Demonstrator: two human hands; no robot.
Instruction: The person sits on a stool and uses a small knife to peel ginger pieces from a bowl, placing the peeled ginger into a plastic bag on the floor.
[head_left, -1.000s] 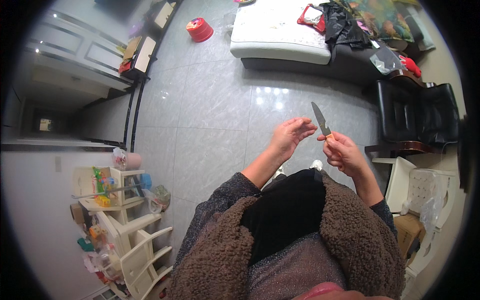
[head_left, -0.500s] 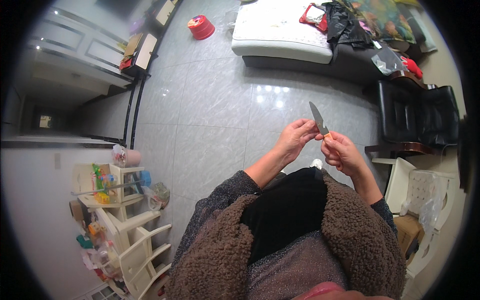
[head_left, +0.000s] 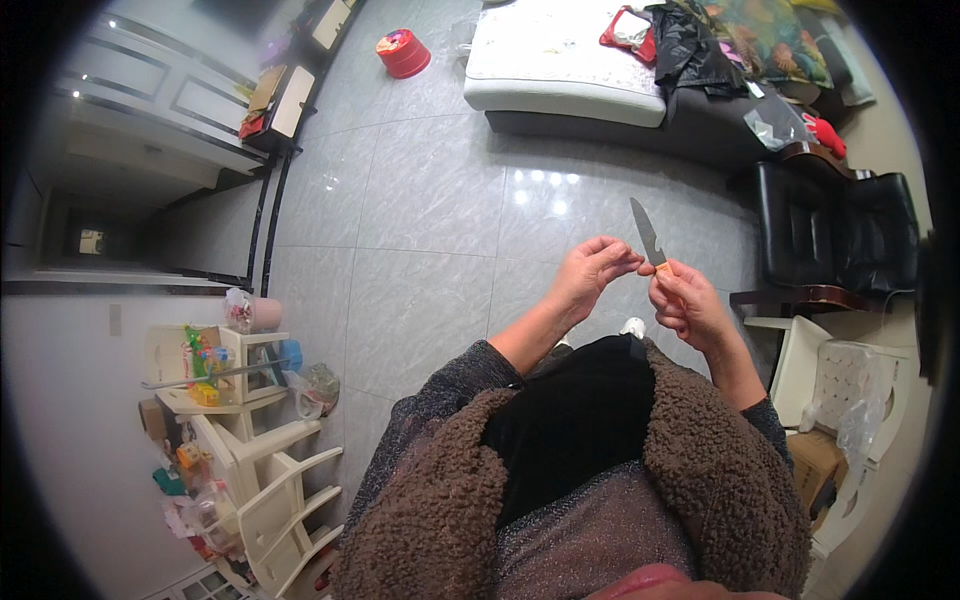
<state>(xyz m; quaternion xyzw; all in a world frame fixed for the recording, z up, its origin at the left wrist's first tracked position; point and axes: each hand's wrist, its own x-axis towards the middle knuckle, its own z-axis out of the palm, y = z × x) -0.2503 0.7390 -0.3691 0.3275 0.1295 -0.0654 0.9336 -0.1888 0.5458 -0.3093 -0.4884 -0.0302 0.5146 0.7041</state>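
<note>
A small knife [head_left: 645,228] points up and slightly left, its grey blade notched near the orange handle. My right hand [head_left: 688,302] is closed round that handle, thumb pressed on top and fingers curled. Just left of it, my left hand [head_left: 592,280] has thumb and fingertips brought together in a pinch. Those fingertips are close to the base of the blade, beside my right hand. Anything small between them cannot be made out.
Grey floor tiles [head_left: 425,200] stretch ahead. A red round tin [head_left: 403,55] stands far left of a white-topped sofa [head_left: 560,95]. Black leather chairs [head_left: 800,225] are at the right. Cream chairs [head_left: 285,500] and a cluttered shelf [head_left: 240,385] stand at the left.
The knife and my right hand have shifted slightly right, away from my left fingertips. My left hand has barely moved and stays pinched.
</note>
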